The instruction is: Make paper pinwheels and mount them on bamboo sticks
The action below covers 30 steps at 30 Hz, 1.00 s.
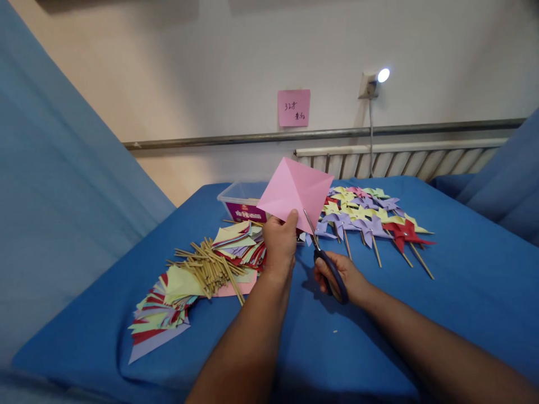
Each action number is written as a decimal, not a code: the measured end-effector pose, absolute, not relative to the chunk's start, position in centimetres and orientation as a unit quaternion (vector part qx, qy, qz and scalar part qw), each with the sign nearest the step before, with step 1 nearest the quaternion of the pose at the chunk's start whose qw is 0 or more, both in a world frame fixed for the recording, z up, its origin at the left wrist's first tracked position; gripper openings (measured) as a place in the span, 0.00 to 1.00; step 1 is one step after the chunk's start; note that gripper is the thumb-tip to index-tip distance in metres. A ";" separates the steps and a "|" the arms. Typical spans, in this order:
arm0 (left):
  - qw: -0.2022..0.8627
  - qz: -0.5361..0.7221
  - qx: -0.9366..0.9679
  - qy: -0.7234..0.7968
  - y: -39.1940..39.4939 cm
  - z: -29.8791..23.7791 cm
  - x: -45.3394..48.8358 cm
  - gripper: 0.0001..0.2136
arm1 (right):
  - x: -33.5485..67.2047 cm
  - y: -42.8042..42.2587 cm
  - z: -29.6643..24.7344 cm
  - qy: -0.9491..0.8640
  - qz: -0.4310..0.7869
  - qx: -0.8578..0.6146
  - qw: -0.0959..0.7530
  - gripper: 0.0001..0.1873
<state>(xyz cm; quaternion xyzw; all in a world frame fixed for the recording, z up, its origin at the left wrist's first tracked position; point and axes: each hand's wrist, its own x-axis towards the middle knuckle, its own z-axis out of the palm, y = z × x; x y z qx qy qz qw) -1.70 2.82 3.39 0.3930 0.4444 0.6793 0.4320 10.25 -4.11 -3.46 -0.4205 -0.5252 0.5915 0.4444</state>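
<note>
A pink paper square (290, 191), creased down its middle, is held up over the table in my left hand (281, 238), thumb on its front near the bottom corner. My right hand (339, 272) grips dark-handled scissors (330, 272) with the blades pointing up at the lower right edge of the paper. One blade lies in front of the paper; whether a cut runs into it I cannot tell. Left of my left hand lie a heap of thin wooden sticks (208, 266) and a stack of coloured paper squares (240, 241).
Finished pinwheels (368, 221) on sticks lie in rows at the back right. A clear plastic box (238, 196) stands behind my left hand. More fanned coloured paper (162, 314) lies front left on the blue tablecloth (379, 342). Blue curtains (63, 185) hang at both sides.
</note>
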 end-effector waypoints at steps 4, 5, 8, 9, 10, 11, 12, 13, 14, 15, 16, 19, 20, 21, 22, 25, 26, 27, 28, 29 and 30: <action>0.433 0.678 0.385 0.452 2.9 3.3 -1.7 0.15 | 10.3 -4.2 -3.0 -0.528 0.590 -0.425 0.439 0.25; 0.434 0.679 0.384 0.451 2.9 3.3 -1.7 0.15 | 10.2 -4.3 -2.8 -0.530 0.588 -0.427 0.438 0.24; 0.431 0.678 0.391 0.449 2.9 3.2 -1.8 0.15 | 10.2 -4.6 -2.1 -0.531 0.582 -0.434 0.437 0.24; 0.430 0.677 0.394 0.450 2.9 3.2 -1.8 0.16 | 10.2 -4.7 -1.9 -0.531 0.581 -0.435 0.437 0.24; 0.428 0.675 0.396 0.452 2.9 3.2 -1.9 0.16 | 10.1 -4.7 -1.8 -0.532 0.580 -0.435 0.436 0.25; 0.425 0.674 0.397 0.455 3.0 3.2 -1.9 0.16 | 10.2 -4.7 -1.8 -0.533 0.580 -0.436 0.436 0.25; 0.423 0.673 0.399 0.457 2.9 3.2 -1.9 0.17 | 10.2 -4.7 -1.8 -0.533 0.580 -0.437 0.435 0.25; 0.420 0.672 0.401 0.459 2.9 3.2 -1.9 0.17 | 10.2 -4.7 -1.9 -0.532 0.581 -0.436 0.435 0.25; 0.417 0.673 0.403 0.459 2.9 3.2 -1.9 0.17 | 10.2 -4.6 -2.1 -0.530 0.582 -0.434 0.438 0.25; 0.415 0.673 0.405 0.460 2.9 3.3 -1.8 0.16 | 10.3 -4.5 -2.3 -0.527 0.584 -0.431 0.441 0.25; 0.412 0.673 0.406 0.461 2.8 3.4 -1.8 0.16 | 10.3 -4.4 -2.5 -0.526 0.587 -0.428 0.443 0.25; 0.406 0.670 0.408 0.468 2.7 3.5 -1.7 0.14 | 10.3 -4.3 -3.0 -0.524 0.592 -0.420 0.446 0.24; 0.406 0.668 0.410 0.470 2.6 3.6 -1.7 0.14 | 10.3 -4.3 -3.0 -0.522 0.592 -0.419 0.448 0.25; 0.406 0.667 0.411 0.471 2.6 3.6 -1.7 0.15 | 10.3 -4.3 -3.0 -0.522 0.592 -0.418 0.450 0.25; 0.405 0.665 0.413 0.472 2.5 3.6 -1.7 0.15 | 10.3 -4.3 -2.9 -0.522 0.590 -0.418 0.453 0.25; 0.399 0.660 0.420 0.478 2.4 3.6 -1.7 0.14 | 10.2 -4.4 -2.6 -0.526 0.582 -0.417 0.459 0.25; 0.396 0.659 0.423 0.480 2.4 3.6 -1.7 0.14 | 10.2 -4.4 -2.5 -0.528 0.580 -0.417 0.459 0.25; 0.394 0.658 0.425 0.481 2.4 3.5 -1.7 0.14 | 10.2 -4.5 -2.4 -0.530 0.578 -0.419 0.458 0.25; 0.392 0.657 0.426 0.482 2.5 3.5 -1.7 0.14 | 10.2 -4.5 -2.3 -0.531 0.575 -0.421 0.458 0.25; 0.391 0.656 0.427 0.483 2.5 3.4 -1.7 0.14 | 10.2 -4.5 -2.2 -0.533 0.573 -0.423 0.458 0.25; 0.391 0.656 0.428 0.484 2.5 3.4 -1.7 0.15 | 10.2 -4.5 -2.1 -0.534 0.570 -0.425 0.457 0.25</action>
